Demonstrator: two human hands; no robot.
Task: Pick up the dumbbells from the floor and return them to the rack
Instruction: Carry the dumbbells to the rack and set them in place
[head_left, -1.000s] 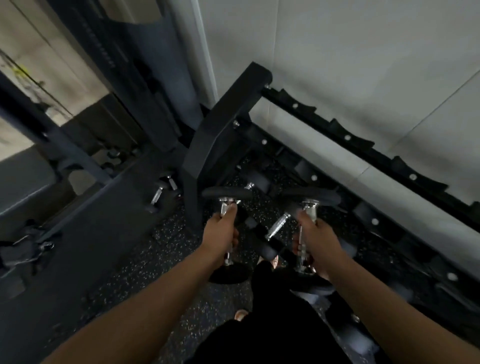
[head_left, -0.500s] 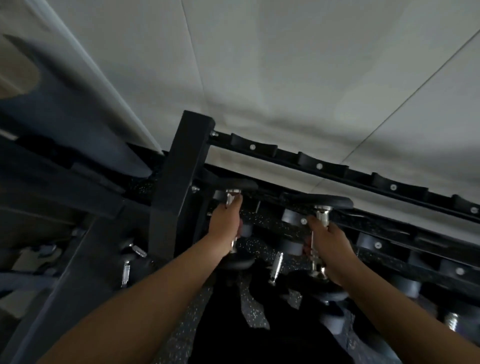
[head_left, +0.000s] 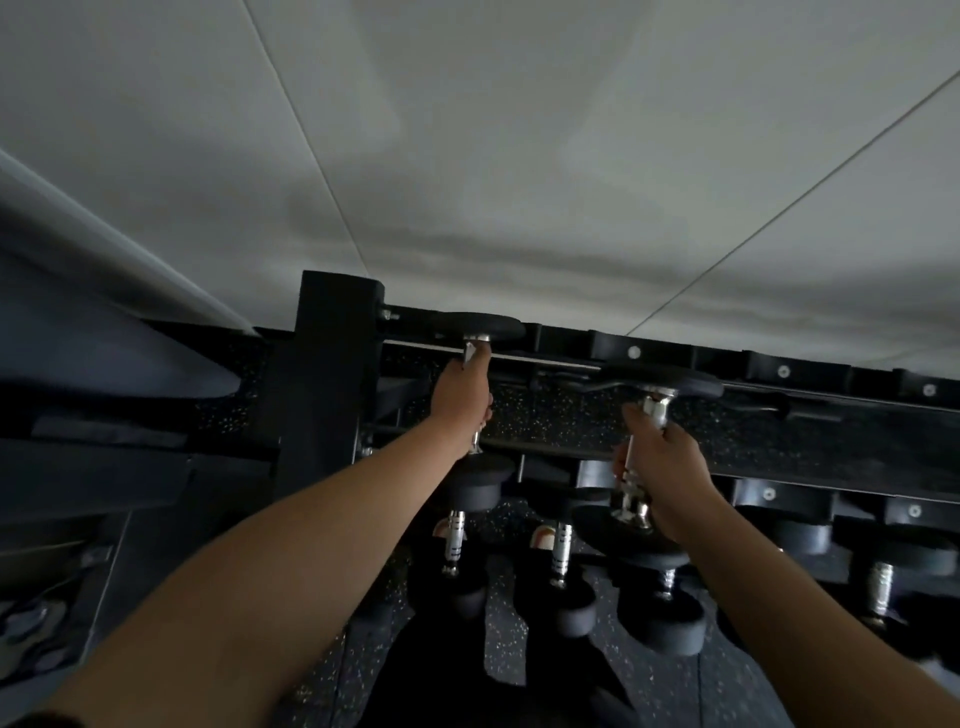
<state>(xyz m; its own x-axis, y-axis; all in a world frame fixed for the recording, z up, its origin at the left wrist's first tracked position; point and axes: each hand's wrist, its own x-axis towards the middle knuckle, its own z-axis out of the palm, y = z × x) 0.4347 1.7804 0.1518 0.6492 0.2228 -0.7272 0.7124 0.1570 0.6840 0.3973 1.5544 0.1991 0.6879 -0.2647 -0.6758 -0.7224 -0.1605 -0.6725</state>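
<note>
A: What's behind it all?

B: A pale panelled wall (head_left: 519, 156) fills the upper half, with thin seams running across it. Below lies a dark speckled floor (head_left: 545, 415), and the whole scene is dim.

A: And the rack?

B: The black rack (head_left: 332, 374) stands against the wall, its thick upright post at left. A top rail with bolted cradles runs off to the right, and a lower rail sits nearer the camera.

A: What are the hands doing?

B: The left hand (head_left: 464, 397) is wrapped tight round the chrome handle of the left dumbbell (head_left: 485, 328), fingers curled fully about it. That dumbbell is held upright, its upper black head level with the top rail, just right of the post. Whether it touches the rail I cannot tell.

A: The other?

B: The right hand (head_left: 662, 467) is clenched on the handle of the right dumbbell (head_left: 660, 384), also upright. Its upper head is up by the rail, a little lower and further right than the first; its lower head shows beneath the wrist.

A: Anything else down there?

B: More dumbbells (head_left: 558, 551) lie on the lower tier, chrome handles pointing toward the camera, black heads nearest. Both bare forearms reach in from the bottom corners.
</note>
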